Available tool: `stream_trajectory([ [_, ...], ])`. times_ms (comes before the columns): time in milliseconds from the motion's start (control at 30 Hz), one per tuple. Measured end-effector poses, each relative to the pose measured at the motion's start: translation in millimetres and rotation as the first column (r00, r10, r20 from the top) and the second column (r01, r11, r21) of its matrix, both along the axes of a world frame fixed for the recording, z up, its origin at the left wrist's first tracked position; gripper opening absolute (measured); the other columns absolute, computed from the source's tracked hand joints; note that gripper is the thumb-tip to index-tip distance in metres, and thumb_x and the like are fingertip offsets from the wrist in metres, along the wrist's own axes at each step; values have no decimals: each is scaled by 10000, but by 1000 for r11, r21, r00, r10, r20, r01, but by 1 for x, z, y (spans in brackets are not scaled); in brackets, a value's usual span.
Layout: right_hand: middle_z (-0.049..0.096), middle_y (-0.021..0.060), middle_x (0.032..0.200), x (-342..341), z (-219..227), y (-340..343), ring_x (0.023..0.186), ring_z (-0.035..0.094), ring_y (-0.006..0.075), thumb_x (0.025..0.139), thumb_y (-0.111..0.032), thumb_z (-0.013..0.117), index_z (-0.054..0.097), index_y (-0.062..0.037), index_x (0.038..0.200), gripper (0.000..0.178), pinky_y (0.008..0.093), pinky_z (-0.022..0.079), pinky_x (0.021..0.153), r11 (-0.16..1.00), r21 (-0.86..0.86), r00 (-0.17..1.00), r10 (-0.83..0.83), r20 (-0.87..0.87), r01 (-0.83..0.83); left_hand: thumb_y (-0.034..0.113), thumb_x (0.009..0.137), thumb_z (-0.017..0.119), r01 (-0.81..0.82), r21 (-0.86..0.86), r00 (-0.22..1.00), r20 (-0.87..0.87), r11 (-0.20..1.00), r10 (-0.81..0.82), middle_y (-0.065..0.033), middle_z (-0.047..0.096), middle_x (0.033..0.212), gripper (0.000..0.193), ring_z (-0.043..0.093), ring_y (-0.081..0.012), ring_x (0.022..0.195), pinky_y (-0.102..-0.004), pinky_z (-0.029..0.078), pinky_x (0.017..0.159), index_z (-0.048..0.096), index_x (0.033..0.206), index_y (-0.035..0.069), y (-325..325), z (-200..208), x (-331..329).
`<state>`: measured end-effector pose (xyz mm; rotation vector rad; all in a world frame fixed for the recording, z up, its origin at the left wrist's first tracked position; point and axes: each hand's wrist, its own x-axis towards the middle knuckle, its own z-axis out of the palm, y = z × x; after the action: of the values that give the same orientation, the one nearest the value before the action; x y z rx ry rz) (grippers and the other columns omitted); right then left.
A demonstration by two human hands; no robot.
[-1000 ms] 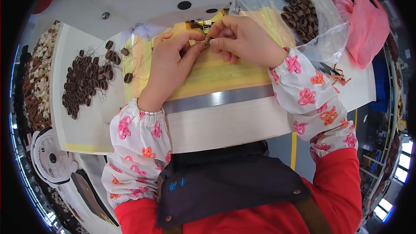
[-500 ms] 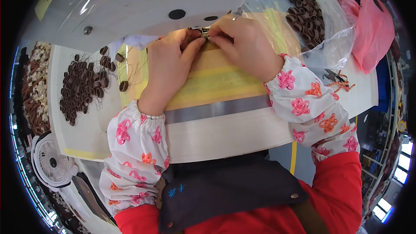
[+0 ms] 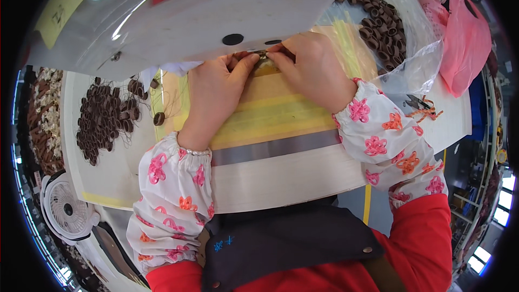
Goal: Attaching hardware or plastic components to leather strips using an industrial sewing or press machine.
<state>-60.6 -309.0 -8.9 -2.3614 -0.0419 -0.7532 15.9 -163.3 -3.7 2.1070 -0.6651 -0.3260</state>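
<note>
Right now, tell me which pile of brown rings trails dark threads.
The left pile, on the white tabletop; the right pile, by the clear plastic, shows no threads.

Loop pile (image 3: 105, 116) L on tbl (image 3: 286, 184), snips (image 3: 415, 102) R, carrier bag (image 3: 465, 48) behind snips.

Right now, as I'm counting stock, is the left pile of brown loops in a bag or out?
Out: the loops lie heaped on the white table, threads trailing, no bag around them.
</note>
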Motion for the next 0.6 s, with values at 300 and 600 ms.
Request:
stream_trajectory([
  [300, 557, 178, 649, -1, 7, -2, 631, 552, 344, 736, -47, 564, 530, 15, 717, 73, 403, 442, 571, 1000, -20, 994, 1, -109, -3, 245, 772, 640, 9, -34, 1000, 19, 999, -9, 24, 534, 531, 257, 425, -9, 508, -192, 353, 479, 646, 822, -7, -2, -2, 1],
  [600, 561, 182, 602, 1, 11, -4, 558, 554, 314, 713, -94, 591, 585, 44, 699, 138, 363, 440, 535, 994, -111, 994, -28, -106, 17, 249, 769, 647, 10, -33, 1000, 6, 999, -10, 36, 534, 539, 246, 414, -6, 500, -188, 342, 470, 642, 800, 4, -3, -4, 2],
])
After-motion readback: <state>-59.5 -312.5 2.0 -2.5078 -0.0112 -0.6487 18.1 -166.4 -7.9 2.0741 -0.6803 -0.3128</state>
